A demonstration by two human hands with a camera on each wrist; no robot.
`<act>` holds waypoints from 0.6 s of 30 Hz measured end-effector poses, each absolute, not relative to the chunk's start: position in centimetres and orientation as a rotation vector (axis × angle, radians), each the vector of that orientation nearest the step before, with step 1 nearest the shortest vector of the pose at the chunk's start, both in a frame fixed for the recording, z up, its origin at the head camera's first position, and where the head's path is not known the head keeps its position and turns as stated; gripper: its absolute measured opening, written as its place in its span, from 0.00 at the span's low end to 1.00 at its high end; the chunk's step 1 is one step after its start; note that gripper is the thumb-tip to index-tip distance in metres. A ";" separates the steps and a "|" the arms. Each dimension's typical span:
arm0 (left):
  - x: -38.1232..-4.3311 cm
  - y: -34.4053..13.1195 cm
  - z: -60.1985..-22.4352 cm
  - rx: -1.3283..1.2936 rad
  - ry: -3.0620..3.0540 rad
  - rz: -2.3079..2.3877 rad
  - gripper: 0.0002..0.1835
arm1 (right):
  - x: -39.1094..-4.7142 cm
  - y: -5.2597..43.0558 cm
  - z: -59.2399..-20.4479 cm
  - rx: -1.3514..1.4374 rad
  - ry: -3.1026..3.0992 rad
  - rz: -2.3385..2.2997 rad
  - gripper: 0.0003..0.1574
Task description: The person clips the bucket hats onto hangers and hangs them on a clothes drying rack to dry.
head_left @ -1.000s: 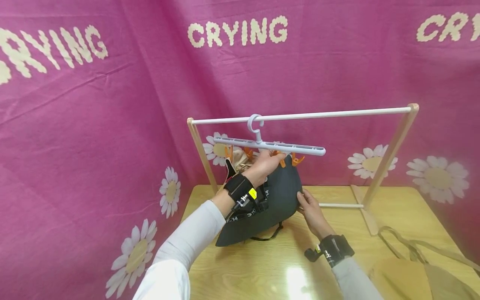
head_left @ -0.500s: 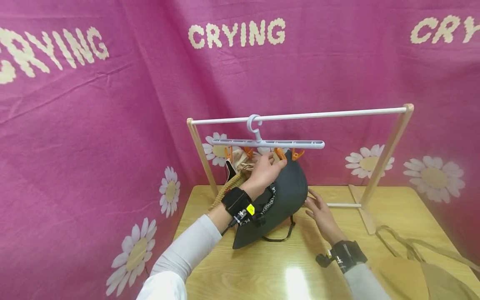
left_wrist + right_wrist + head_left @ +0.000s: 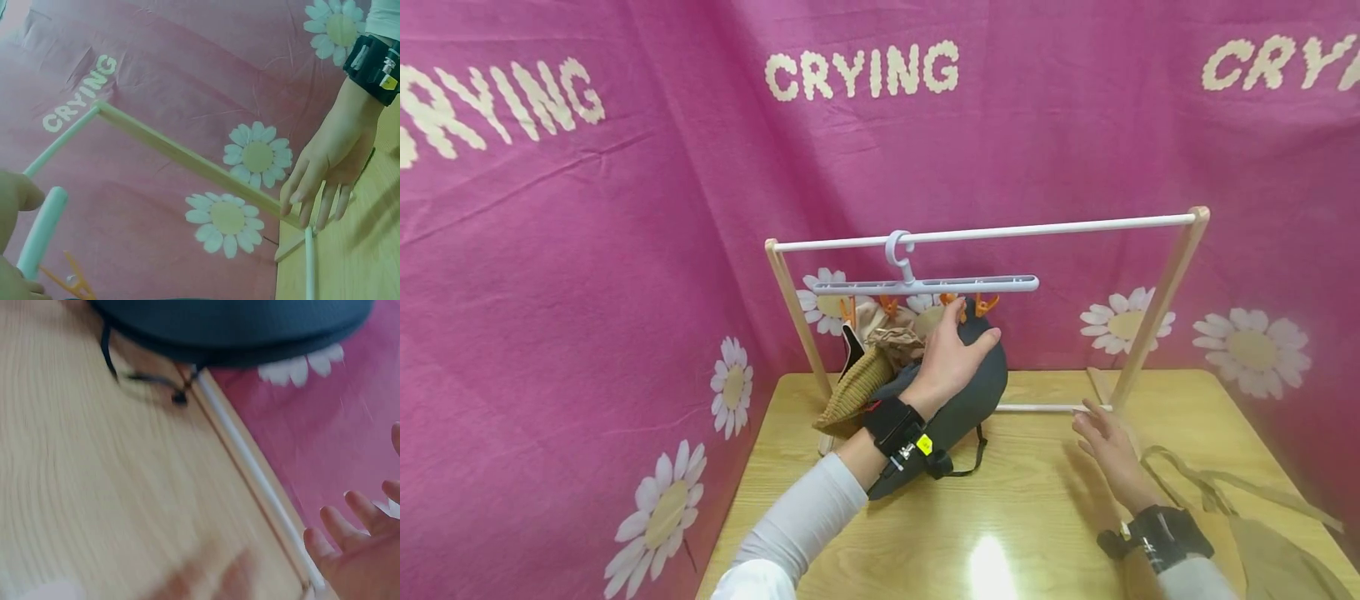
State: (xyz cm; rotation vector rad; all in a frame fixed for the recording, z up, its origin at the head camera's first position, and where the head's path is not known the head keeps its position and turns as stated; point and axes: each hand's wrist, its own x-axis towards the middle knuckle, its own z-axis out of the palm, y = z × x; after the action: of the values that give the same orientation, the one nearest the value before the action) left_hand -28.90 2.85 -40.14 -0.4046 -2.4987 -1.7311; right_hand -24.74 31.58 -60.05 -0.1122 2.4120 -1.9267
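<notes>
A dark bucket-style hat (image 3: 988,379) with a black chin cord hangs tilted from orange clips (image 3: 985,305) on a pale grey-blue hanger (image 3: 992,285). My left hand (image 3: 950,362) is in front of the hat, its thumb spread away from the fingers and its fingertips right by one clip. It covers part of the hat. To the right, away from the hat, my right hand (image 3: 1108,454) is held over the table with loosely extended fingers and nothing in it. A woven straw hat (image 3: 856,383) with a beige cloth part hangs on the hanger's left side.
A small wooden rack with a white top rail (image 3: 1037,231) carries the hanger. On the wooden table (image 3: 880,550), a tan item with straps (image 3: 1273,550) lies at the right front. Pink curtain (image 3: 1037,125) stands behind and at the left.
My right hand has left the dark hat's brim and moved right. My left hand has come off the orange clip, its thumb spreading away. The dark hat hangs free, turned more sideways.
</notes>
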 end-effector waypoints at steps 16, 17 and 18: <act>-30.7 5.3 -43.8 -0.340 -2.162 -1.988 0.41 | -20.3 41.1 -63.1 0.209 2.585 -1.639 0.55; -30.7 5.3 -44.0 -0.336 -2.172 -1.979 0.40 | -20.0 41.7 -63.3 0.219 2.587 -1.630 0.55; -30.8 5.3 -44.1 -0.332 -2.176 -1.972 0.40 | -19.7 42.3 -63.4 0.235 2.576 -1.626 0.55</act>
State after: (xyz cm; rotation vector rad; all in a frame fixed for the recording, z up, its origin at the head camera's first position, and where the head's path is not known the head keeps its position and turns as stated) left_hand -30.75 5.35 -44.07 -0.3321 -2.1760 -1.9720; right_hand -19.72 42.32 -63.39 0.2351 2.5761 -1.6256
